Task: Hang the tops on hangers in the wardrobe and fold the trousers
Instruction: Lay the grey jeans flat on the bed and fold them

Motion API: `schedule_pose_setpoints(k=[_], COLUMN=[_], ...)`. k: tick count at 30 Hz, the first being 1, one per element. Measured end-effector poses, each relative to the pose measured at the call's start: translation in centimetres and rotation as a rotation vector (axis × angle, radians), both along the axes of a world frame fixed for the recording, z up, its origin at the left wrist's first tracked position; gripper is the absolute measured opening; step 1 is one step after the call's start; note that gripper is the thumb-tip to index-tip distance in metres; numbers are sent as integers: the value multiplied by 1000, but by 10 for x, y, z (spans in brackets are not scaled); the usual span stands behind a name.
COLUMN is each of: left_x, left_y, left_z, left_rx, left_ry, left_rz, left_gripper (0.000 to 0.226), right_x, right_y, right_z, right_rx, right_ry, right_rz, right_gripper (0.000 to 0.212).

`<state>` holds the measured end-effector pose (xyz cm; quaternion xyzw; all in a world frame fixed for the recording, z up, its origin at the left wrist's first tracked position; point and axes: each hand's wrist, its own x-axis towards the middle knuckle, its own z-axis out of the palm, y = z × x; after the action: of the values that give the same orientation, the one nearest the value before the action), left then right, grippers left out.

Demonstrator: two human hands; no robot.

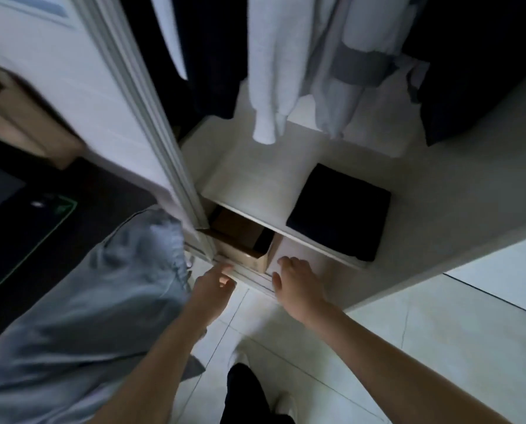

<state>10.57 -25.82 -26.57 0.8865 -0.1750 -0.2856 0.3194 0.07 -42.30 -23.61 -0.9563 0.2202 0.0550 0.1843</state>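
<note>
Holding folded trousers (338,211): wardrobe shelf (249,191)

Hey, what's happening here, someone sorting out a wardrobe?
Yes. A person stands at an open wardrobe, looking down. Pale tops and dark ones hang inside, and a folded dark garment lies on the white shelf. Grey trousers are draped over the left forearm. Both hands reach low towards the wardrobe's bottom edge, left hand and right hand, fingers relaxed and holding nothing. A cardboard box sits under the shelf.
</note>
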Motion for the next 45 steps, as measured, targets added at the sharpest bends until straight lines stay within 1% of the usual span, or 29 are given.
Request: schedule_pose_setpoints(k=[2, 5, 7, 9, 11, 13, 15, 17, 18, 20, 21, 22, 25, 27, 29, 31, 32, 34, 35, 37, 38, 39, 41, 42, 43, 44, 45], left_x=[-19, -44, -58, -67, -74, -81, -83, -85, -84, -79, -75, -69, -53, -41, -27, -12, -6, -1, 2, 6, 6, 11, 20, 23, 26, 28, 31], left_y=[39, 97, 135, 164, 194, 224, 248, 274, 284, 305, 313, 321, 334, 341, 347, 353, 356, 360, 363, 367, 371, 371, 370, 367, 366, 365, 365], left_z=[24, 57, 82, 100, 116, 129, 137, 142, 141, 137, 133, 127, 113, 106, 104, 104, 101, 95, 92, 86, 86, 84, 88, 92, 92, 93, 95], left_rx=[-38, -33, -42, -40, -25, -50, -86, -109, -90, 23, 70, 84, 23, -6, 14, 68, 38, -128, -196, -206, -162, -79, 119, 155, 166, 156, 97], left_ry=[-53, -208, -244, -293, -337, -410, -475, -548, -612, -697, -662, -556, -113, 34, 181, 349, 429, 574, 618, 649, 614, 539, 336, 272, 231, 233, 274], left_rz=[105, 225, 320, 406, 510, 587, 648, 738, 778, 844, 867, 891, 987, 1057, 1135, 1123, 1101, 1090, 1108, 1106, 1088, 1055, 966, 937, 927, 952, 1026], left_gripper=[28, 24, 22, 21, 22, 19, 14, 13, 13, 13, 15, 19, 30, 38, 51, 61, 59, 46, 41, 39, 40, 41, 32, 27, 29, 42, 54], right_x=[4, 14, 21, 26, 33, 44, 55, 66, 70, 71, 69, 68, 69, 77, 87, 99, 105, 119, 127, 146, 153, 165, 186, 194, 203, 212, 220], right_y=[30, 76, 109, 132, 153, 174, 186, 196, 199, 205, 207, 210, 215, 219, 220, 213, 207, 193, 186, 174, 171, 167, 162, 161, 160, 159, 157], right_z=[15, 38, 53, 63, 72, 82, 95, 105, 109, 112, 112, 111, 103, 99, 97, 95, 94, 92, 91, 90, 91, 91, 92, 92, 92, 92, 90], right_rx=[47, 147, 210, 231, 199, 178, 162, 107, 69, 8, -6, -17, -54, -88, -110, -182, -220, -244, -232, -151, -75, 16, 196, 291, 383, 456, 494], right_ry=[-68, -154, -175, -219, -257, -271, -312, -396, -426, -433, -420, -404, -388, -394, -385, -329, -281, -192, -159, -111, -82, -38, 66, 113, 153, 191, 223], right_rz=[89, 224, 339, 430, 493, 533, 533, 582, 632, 722, 744, 754, 760, 726, 660, 615, 603, 562, 530, 450, 390, 326, 193, 107, 9, -76, -128], right_gripper=[36, 31, 30, 25, 23, 31, 35, 31, 28, 26, 27, 28, 35, 41, 46, 49, 50, 50, 50, 49, 49, 50, 54, 56, 57, 58, 57])
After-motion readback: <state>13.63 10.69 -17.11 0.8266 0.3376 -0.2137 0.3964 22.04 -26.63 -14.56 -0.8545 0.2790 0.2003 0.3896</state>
